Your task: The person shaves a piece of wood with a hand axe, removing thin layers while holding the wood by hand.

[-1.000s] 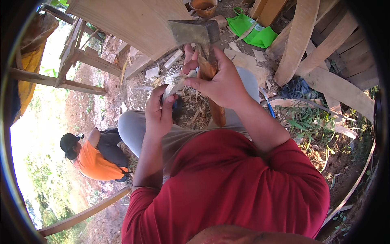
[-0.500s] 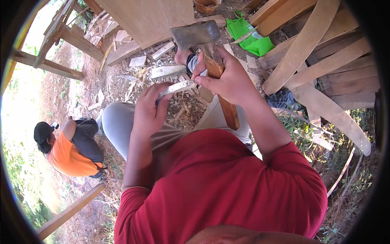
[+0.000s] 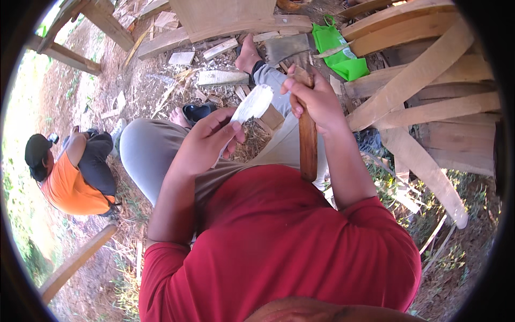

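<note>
My left hand (image 3: 206, 138) is closed on a pale, flat wood piece (image 3: 254, 103), pinched by thumb and fingers. Its broad, whitish face shows, and its far end tilts up to the right. In my right hand (image 3: 322, 102) is a hatchet, gripped round its brown wooden handle (image 3: 308, 147). The grey hatchet head (image 3: 288, 47) points away from me, and the handle's butt end hangs over my lap. A gap separates the wood piece from the hatchet. Beneath the piece, a small wood block (image 3: 272, 118) lies among shavings between my legs.
Curved planks (image 3: 413, 75) are stacked at the right. A green bag (image 3: 343, 56) lies beside them. Offcuts, including a pale block (image 3: 222, 78), litter the ground near my bare foot (image 3: 248, 55). At the left sits a person in an orange shirt (image 3: 80, 180). A wide board (image 3: 222, 16) stands at the back.
The wood piece has turned from edge-on to showing its broad face and has come away from my right fingers. My right hand has shifted right, and the hatchet head has swung right with it.
</note>
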Demonstrator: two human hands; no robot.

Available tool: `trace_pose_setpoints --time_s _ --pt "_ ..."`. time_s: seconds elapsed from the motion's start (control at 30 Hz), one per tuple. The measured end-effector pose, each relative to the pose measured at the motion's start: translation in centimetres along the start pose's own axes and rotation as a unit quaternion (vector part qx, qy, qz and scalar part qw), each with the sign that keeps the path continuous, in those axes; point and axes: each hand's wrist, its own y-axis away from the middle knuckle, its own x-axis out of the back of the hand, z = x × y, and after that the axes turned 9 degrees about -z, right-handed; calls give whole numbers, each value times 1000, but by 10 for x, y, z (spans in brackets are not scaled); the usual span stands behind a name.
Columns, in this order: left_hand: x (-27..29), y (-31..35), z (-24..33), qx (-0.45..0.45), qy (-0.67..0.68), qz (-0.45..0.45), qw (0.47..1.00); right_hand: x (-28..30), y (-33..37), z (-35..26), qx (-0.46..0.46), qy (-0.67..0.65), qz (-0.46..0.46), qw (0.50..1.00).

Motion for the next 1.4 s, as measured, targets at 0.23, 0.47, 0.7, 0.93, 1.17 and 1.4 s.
trace_pose_setpoints --time_s 0.23,0.47,0.7,0.93,1.17,1.4 --pt "4 -6 11 -5 133 47 990 12 2 7 25 144 62 987" --pt "4 -14 9 -55 154 64 984 12 6 23 13 233 25 972" --pt "1 -15 -1 -86 64 100 989 11 9 20 -115 21 -51 992" --pt "1 -12 -7 -103 96 123 982 4 15 26 -33 126 0 991" --pt "0 -8 -5 -82 -44 148 985 -28 38 15 203 416 -49 885" --pt "-2 -15 -23 -129 -73 160 976 -65 37 20 222 496 -45 839"
